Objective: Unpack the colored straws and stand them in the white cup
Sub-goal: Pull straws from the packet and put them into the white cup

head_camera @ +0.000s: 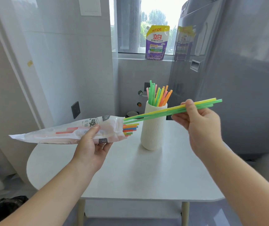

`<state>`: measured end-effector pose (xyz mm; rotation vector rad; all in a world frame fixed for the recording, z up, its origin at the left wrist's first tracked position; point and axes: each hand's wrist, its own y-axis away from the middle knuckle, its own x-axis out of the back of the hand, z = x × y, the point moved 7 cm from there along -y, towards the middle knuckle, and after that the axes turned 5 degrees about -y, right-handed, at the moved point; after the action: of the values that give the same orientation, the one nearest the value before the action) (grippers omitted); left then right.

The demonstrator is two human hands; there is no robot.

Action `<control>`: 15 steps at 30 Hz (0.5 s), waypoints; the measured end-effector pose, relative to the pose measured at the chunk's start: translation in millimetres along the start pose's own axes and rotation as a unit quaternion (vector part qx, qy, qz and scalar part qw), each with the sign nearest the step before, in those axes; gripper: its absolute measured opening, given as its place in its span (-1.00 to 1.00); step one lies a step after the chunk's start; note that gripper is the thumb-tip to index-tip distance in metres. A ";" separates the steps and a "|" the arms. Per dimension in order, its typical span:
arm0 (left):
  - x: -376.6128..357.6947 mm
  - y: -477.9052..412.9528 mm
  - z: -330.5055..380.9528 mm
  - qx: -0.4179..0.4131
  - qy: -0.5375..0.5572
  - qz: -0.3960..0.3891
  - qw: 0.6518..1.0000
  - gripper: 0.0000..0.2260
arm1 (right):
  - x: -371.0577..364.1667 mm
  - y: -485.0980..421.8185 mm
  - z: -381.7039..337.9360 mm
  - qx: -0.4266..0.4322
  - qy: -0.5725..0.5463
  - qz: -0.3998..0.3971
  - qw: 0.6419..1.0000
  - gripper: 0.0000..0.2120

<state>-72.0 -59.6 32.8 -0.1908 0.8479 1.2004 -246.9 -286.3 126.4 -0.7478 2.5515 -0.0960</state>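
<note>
My left hand [89, 142]: fingers curled under and thumb laid on top of a translucent white plastic straw packet [62, 132] with printed lettering, gripping it at about mid-length and holding it nearly level above the table's left side, open mouth pointing right.

My right hand [200, 126]: thumb and fingertips pinch a few long yellow and green straws [163, 111] near their right ends, and the other fingers are loosely bent beneath.

Pinched straws: they slant up to the right and cross in front of the cup's upper part; their left ends sit at the packet's mouth.

Short ends at the mouth [130, 128]: orange, blue, yellow and green straw tips poke out of the packet just left of the cup.

Tall white ribbed cup [153, 132]: upright on the table, between my hands.

Straws in the cup [159, 95]: a bunch of green, orange, pink and yellow ones stands fanned out above the rim.

White rounded table [130, 176]: carries the cup.

Window sill behind: a purple and yellow detergent pouch [157, 43] stands there.

Right side: a grey appliance [244, 79].
</note>
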 end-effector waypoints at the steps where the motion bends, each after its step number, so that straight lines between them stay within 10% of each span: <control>1: 2.1 -2.0 1.1 -0.004 0.000 0.004 1.000 -0.69 | 2.8 -2.7 -8.1 0.019 0.016 0.007 1.000 -0.77; 15: -6.0 -1.7 -26.7 0.009 -0.066 -0.022 0.998 -0.68 | 2.1 4.5 -80.8 0.244 0.174 0.024 0.954 -0.81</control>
<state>-83.7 -79.4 18.0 -0.1124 0.7349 1.1510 -288.1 -288.8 196.0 -0.5026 2.6916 -0.8785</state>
